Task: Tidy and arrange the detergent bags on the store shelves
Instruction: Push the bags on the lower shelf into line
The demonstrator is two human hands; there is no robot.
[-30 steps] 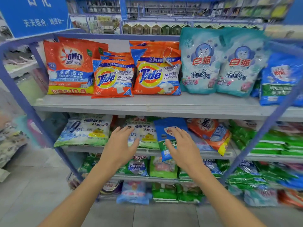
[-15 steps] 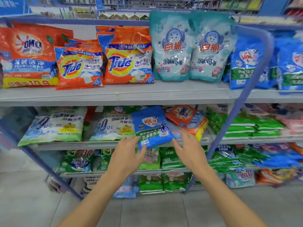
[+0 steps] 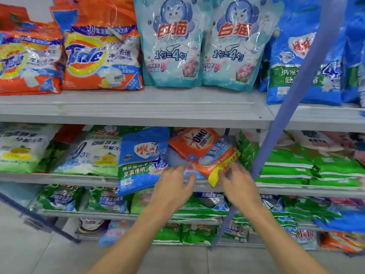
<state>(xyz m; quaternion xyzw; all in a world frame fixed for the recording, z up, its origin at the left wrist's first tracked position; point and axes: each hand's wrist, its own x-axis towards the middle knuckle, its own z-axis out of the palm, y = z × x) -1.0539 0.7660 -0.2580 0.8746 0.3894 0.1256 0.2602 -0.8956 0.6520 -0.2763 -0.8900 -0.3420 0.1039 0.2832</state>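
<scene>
Both left hand [image 3: 173, 187] & right hand [image 3: 238, 185] hovered, fingers spread, at btm edge of tilted orange OMO bag [image 3: 199, 147]; best pinch both corners, square it w/ neighbours.

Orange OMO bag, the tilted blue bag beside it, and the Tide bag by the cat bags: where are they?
orange OMO bag [image 3: 197, 138]: head view, on its logo.
tilted blue bag [image 3: 142, 161]: head view, front middle.
Tide bag [image 3: 85, 56]: head view, on its logo.

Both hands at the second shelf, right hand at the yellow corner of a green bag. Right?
No. In the head view the right hand is at the yellow corner of an orange bag, not a green one. The left hand is at the second shelf too.
</scene>
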